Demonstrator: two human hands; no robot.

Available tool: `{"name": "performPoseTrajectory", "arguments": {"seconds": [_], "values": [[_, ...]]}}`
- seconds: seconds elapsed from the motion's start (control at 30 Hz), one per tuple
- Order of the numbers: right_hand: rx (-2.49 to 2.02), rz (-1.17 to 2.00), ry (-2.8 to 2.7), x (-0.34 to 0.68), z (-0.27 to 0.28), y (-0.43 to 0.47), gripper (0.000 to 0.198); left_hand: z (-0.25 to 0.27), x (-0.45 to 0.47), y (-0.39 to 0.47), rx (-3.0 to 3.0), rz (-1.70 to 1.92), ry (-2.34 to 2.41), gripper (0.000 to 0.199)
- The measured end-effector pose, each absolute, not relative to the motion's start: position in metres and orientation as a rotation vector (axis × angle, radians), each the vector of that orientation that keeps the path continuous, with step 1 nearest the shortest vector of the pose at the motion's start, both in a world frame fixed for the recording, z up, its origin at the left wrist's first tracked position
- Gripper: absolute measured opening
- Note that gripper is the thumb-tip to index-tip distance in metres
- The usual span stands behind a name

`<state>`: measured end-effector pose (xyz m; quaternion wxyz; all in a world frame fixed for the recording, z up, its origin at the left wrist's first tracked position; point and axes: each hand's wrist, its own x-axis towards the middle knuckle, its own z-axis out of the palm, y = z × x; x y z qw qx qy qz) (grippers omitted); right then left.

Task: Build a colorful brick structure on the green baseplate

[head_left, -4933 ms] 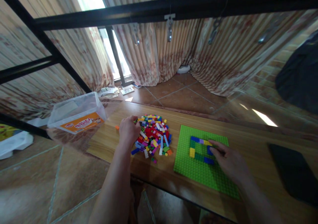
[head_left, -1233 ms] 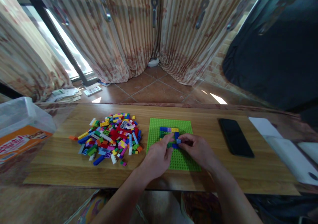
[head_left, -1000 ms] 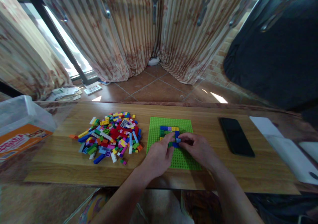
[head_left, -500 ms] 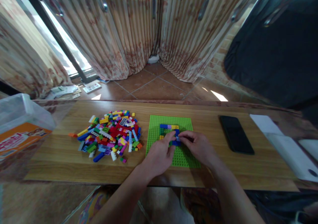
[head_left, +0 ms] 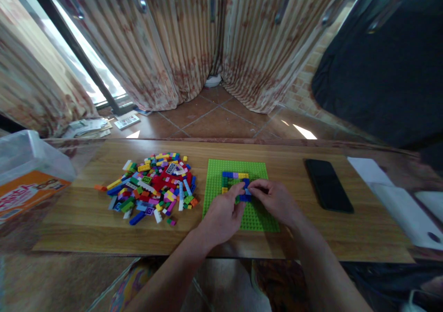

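Observation:
A green baseplate (head_left: 259, 222) lies on the wooden table, carrying a square outline of toy bricks (head_left: 229, 175) in blue, purple, yellow and green. My left hand (head_left: 223, 215) rests over the outline's lower left part, its fingers reaching to the bricks and hiding some of them. From the right, my right hand (head_left: 275, 199) pinches at a light blue brick (head_left: 247, 192) on the outline's right side. Thumb and forefinger of that hand are together at the brick's edge. Whether the left fingertips press on that same brick is hard to make out.
Left of the baseplate spreads a pile of loose mixed bricks (head_left: 155, 183). A clear plastic tub (head_left: 34, 164) with an orange label stands at the far left. On the right lie a black phone (head_left: 328, 185) and white objects (head_left: 398, 206) along the table (head_left: 207, 150).
Both hands stay nearly in place at the brick outline. The whole view has shifted very slightly; nothing is plainly picked up or let go.

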<state>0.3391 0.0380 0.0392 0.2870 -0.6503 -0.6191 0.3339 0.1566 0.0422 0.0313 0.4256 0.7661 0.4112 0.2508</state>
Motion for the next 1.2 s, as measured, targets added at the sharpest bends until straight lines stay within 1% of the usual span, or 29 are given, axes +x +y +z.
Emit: {"name": "performPoseTrajectory", "arguments": {"seconds": [0.2, 0.43, 0.77, 0.97, 1.07, 1.2], "values": [[-1.750, 0.910, -1.642, 0.3399, 0.0350, 0.0418, 0.018, 0.0343, 0.1580, 0.0418, 1.889, 0.596, 1.058, 0.053], [-1.805, 0.834, -1.621, 0.3360, 0.0358, 0.0407, 0.016, 0.0336, 0.1587, 0.0408, 1.903, 0.598, 1.064, 0.053], [-1.788, 0.898, -1.503, 0.3428, 0.0316, 0.0405, 0.014, 0.0346, 0.1585, 0.0396, 1.888, 0.641, 1.100, 0.053], [-1.824, 0.875, -1.494, 0.3415, 0.0316, 0.0414, 0.013, 0.0321, 0.1599, 0.0384, 1.925, 0.628, 1.096, 0.054], [-1.825, 0.865, -1.495, 0.3409, 0.0320, 0.0415, 0.013, 0.0318, 0.1607, 0.0371, 1.985, 0.614, 1.091, 0.051], [-1.823, 0.857, -1.485, 0.3404, 0.0320, 0.0415, 0.013, 0.0319, 0.1628, 0.0341, 2.115, 0.570, 1.104, 0.041]]}}
